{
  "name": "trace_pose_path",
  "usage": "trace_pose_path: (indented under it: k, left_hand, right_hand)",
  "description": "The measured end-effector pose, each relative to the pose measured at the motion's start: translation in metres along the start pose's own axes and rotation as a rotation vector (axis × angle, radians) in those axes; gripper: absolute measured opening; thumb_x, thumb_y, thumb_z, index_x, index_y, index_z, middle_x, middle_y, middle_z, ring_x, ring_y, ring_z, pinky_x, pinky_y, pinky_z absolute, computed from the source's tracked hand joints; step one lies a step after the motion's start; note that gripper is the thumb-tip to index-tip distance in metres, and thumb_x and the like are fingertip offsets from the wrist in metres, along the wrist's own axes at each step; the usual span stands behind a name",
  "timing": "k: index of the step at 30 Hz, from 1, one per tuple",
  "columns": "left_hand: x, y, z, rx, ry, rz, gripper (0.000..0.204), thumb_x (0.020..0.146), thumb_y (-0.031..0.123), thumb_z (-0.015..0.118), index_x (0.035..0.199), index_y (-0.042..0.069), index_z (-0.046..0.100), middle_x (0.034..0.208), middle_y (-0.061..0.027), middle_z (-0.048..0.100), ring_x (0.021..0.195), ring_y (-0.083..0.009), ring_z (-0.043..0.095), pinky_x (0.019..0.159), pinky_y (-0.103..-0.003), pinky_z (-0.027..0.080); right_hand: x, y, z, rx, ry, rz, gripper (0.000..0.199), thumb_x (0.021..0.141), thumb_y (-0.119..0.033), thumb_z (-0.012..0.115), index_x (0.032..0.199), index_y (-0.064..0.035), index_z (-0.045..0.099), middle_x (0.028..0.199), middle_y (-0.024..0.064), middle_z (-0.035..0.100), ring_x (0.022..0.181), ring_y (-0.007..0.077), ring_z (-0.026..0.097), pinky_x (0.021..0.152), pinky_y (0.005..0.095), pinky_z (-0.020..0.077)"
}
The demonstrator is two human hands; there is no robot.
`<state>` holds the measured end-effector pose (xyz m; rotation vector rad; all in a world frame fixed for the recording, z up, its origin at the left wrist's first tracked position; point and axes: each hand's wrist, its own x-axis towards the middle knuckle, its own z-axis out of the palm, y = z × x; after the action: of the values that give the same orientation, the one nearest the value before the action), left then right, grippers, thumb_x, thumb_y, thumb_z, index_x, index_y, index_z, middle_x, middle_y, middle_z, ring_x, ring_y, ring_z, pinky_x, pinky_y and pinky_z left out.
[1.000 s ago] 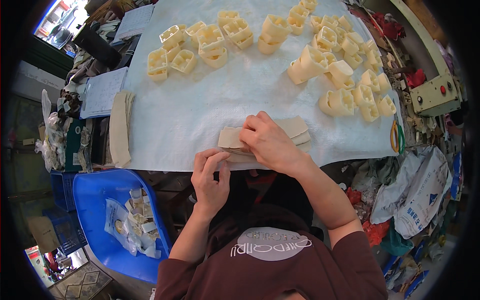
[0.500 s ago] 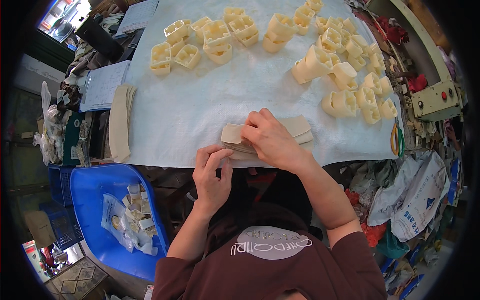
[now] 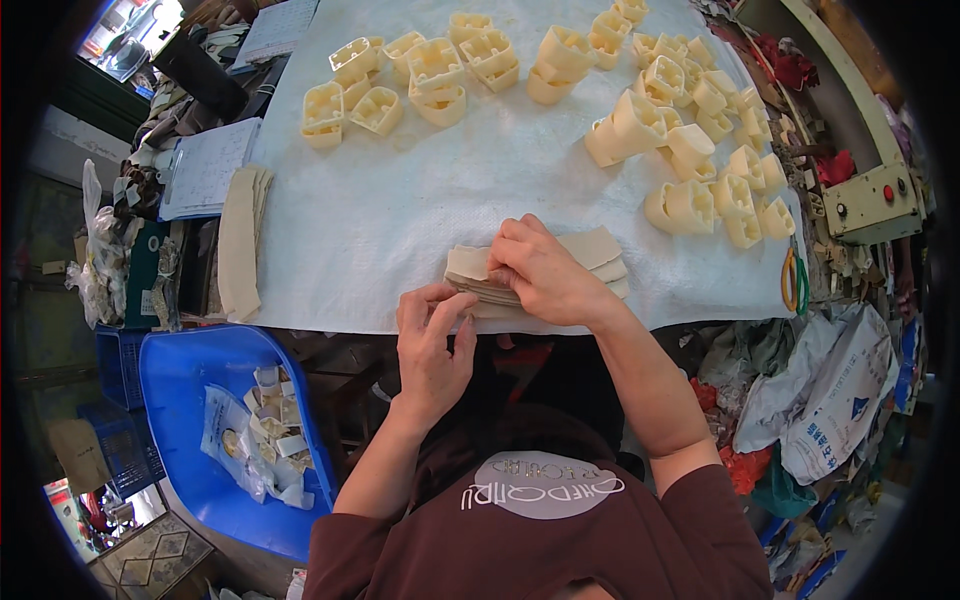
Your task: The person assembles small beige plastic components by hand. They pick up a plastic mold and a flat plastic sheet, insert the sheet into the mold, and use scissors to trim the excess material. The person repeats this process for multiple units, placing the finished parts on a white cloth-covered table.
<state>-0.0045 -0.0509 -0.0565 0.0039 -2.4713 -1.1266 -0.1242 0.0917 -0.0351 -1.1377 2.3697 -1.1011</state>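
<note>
A stack of beige cloth strips (image 3: 597,250) lies at the front edge of the covered table, its layers slightly fanned. My right hand (image 3: 548,275) reaches over the middle of the stack, its fingers bent and pinching the edge of an upper strip; the fingertips are partly hidden. At the stack's near left corner is my left hand (image 3: 432,340), fingers bent but apart, the index fingertip against the lower layers. Its thumb hangs free below the table edge. Another bundle of beige strips (image 3: 241,245) lies along the table's left edge.
Cream hollow plastic blocks (image 3: 436,65) stand in groups at the back, with more blocks (image 3: 687,207) on the right. Scissors (image 3: 794,278) with orange and green handles lie at the right edge. A blue tub (image 3: 185,420) holding scraps stands at lower left. Bags (image 3: 830,390) crowd the right.
My left hand has shifted slightly right along the stack's near edge. My right hand stays at the upper strips, its fingers moved slightly. The stack's left end sits a touch further right.
</note>
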Motion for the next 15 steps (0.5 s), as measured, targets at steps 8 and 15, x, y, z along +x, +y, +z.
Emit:
trace_pose_path:
  k: [8,15]
  left_hand:
    - [0.0039,0.0053,0.0047,0.139,-0.024,0.099,0.045,0.065,-0.006,0.064,0.106,0.011,0.059,0.108,-0.0148,0.044,0.097,-0.0292,0.044,0.082,-0.039,0.040]
    - [-0.0020,-0.0026,0.0093,0.400,-0.020,0.161,0.054,0.063,-0.001,0.067,0.113,0.018,0.056,0.114,-0.0159,0.038,0.107,-0.0346,0.036,0.089,-0.044,0.032]
  right_hand:
    - [-0.0003,0.0027,0.0015,0.035,0.005,0.001,0.003,0.076,-0.001,0.054,0.078,-0.0015,0.057,0.089,0.0118,0.052,0.088,0.0311,0.045,0.079,0.0392,0.0402]
    - [-0.0020,0.0038,0.0025,0.044,0.073,0.005,0.006,0.079,-0.003,0.051,0.082,-0.0015,0.056,0.087,0.0130,0.052,0.086,0.0303,0.047,0.077,0.0386,0.0409]
